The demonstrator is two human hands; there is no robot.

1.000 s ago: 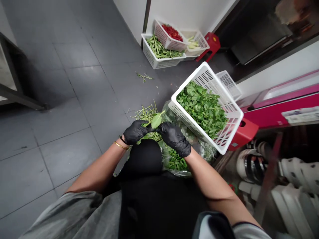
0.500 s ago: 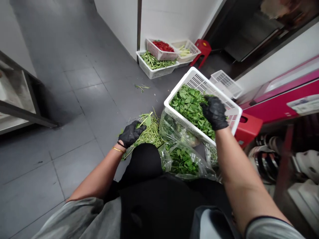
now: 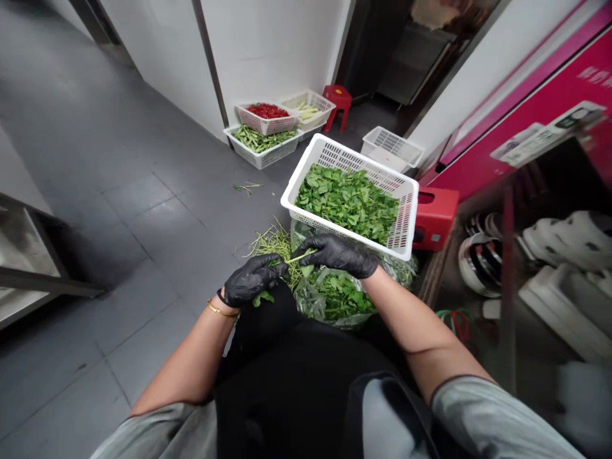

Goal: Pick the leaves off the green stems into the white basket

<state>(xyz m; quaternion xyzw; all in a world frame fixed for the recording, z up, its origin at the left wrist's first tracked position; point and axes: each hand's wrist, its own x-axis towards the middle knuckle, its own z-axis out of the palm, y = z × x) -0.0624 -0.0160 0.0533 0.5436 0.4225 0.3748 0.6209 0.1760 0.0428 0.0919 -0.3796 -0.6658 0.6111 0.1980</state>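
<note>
Black-gloved left grip (image 3: 253, 280), black-gloved right grip (image 3: 338, 255), both pinching a thin green stem (image 3: 301, 259) between them, white plastic basket (image 3: 356, 163) of leaves just above

The leaf-filled basket (image 3: 335, 155) stands before 3 vegetable baskets (image 3: 268, 127) along the wall (image 3: 268, 57), a plastic stool (image 3: 337, 102) just beyond them.

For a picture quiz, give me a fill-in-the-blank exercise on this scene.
The left hand and right hand wear ____ gloves.
The gold bracelet is on the ____ wrist.
The white basket above the hands holds green ____.
The stool by the far wall is ____.

Missing words: black; left; leaves; red.
</note>
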